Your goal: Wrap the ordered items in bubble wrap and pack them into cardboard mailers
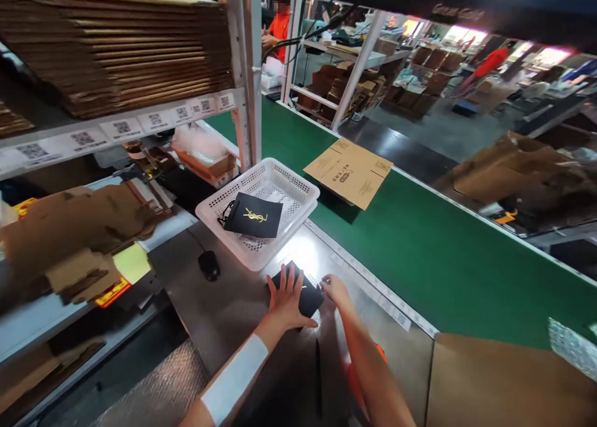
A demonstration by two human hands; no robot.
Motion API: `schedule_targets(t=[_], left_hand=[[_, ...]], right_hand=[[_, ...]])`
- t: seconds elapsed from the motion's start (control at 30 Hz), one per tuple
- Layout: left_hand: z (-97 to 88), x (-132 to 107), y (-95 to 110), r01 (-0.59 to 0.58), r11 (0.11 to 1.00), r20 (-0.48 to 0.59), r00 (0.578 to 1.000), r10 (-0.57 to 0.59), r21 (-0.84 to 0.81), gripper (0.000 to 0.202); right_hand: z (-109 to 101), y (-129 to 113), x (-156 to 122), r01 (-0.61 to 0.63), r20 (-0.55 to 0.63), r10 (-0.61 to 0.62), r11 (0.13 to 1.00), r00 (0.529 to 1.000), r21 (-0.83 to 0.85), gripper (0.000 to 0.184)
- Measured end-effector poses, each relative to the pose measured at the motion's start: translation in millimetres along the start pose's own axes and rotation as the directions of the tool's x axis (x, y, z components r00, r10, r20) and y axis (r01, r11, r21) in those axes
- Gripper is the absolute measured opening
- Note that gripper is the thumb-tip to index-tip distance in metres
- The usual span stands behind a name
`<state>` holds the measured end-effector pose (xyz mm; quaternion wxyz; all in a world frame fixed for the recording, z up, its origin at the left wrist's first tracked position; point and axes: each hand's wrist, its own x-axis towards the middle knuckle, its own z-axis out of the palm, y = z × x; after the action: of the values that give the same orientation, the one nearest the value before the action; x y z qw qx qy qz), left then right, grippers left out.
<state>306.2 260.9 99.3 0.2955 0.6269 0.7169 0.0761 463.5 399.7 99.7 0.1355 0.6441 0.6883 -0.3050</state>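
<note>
My left hand [288, 299] lies with fingers spread over a flat black bag or box [309, 296] with a small gold mark, pressing it onto the metal table [252, 315]. At its right edge, my right hand [334, 290] has its fingers pinched together; what they hold, if anything, is too small to make out. Just beyond, a white perforated basket [298, 194] holds a black paper bag [255, 215] with a gold logo and black cord handles. A thin black stick-like thing [318, 377] rests on the table below my hands.
A black mouse [209, 265] sits left of the basket. Along the table's far side runs a green conveyor belt [420, 247], carrying a flat brown carton [349, 173]. Stacked cardboard [153, 54] fills the left shelf. Cardboard [504, 383] lies at the lower right. A person in orange [278, 29] stands beyond.
</note>
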Motion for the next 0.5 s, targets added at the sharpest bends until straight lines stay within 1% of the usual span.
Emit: schedule_targets(t=[0.03, 0.1, 0.2, 0.27, 0.37, 0.5], left_hand=[[2.6, 7, 2, 0.018, 0.999, 0.031, 0.999, -0.019, 0.03, 0.153], [7.9, 14, 3, 0.04, 0.996, 0.048, 0.998, -0.044, 0.085, 0.151], [8.9, 14, 3, 0.041, 0.991, 0.011, 0.999, -0.043, 0.124, 0.144], [5.1, 9, 4, 0.028, 0.991, -0.002, 1.0, -0.028, 0.132, 0.138], [-0.2, -3, 9, 0.008, 0.983, 0.01, 1.0, -0.01, 0.181, 0.128], [0.7, -23, 12, 0.022, 0.964, 0.011, 1.0, -0.026, 0.267, 0.123]], right_hand=[[4, 0, 2, -0.007, 0.026, 0.007, 1.0, 1.0, -0.001, 0.02], [12, -1, 5, -0.008, 0.063, 0.008, 1.0, 0.998, 0.007, 0.017], [21, -1, 8, -0.019, 0.086, 0.016, 0.999, 0.996, 0.028, 0.013], [22, 1, 8, -0.026, 0.074, 0.022, 0.998, 0.997, 0.05, 0.01], [22, 6, 8, -0.018, 0.031, 0.015, 0.996, 0.999, 0.092, 0.009], [20, 10, 6, -0.005, -0.01, 0.006, 0.992, 1.0, 0.128, 0.013]])
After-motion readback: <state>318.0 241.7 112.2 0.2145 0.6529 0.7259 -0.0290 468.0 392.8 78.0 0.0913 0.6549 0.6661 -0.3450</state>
